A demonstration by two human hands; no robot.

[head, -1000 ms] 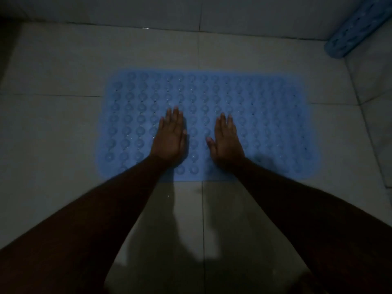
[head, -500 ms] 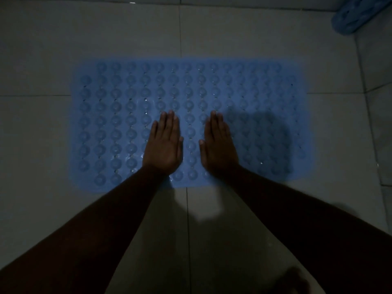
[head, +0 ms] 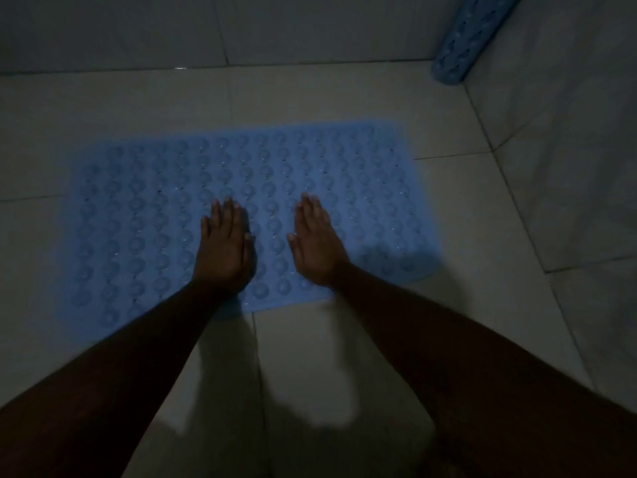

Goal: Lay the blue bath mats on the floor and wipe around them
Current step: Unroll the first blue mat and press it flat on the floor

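Note:
A blue bath mat (head: pixel 144 215) with rows of round suction cups lies flat on the pale tiled floor, its long side running left to right. My left hand (head: pixel 224 250) rests palm down on the mat near its front edge, fingers together. A little to the right, my right hand (head: pixel 315 241) is also over the mat, flat with the thumb out, holding nothing. A second blue mat (head: pixel 462 46), rolled up, leans in the far right corner.
Tiled walls (head: pixel 113 29) close off the back and the right side (head: pixel 568 150). Bare floor tiles (head: pixel 310 98) lie between the mat and the back wall and in front of the mat. The light is dim.
My hands have spread a little further apart on the mat. The view has shifted, so the mat now sits lower and tilted, with the back wall visible.

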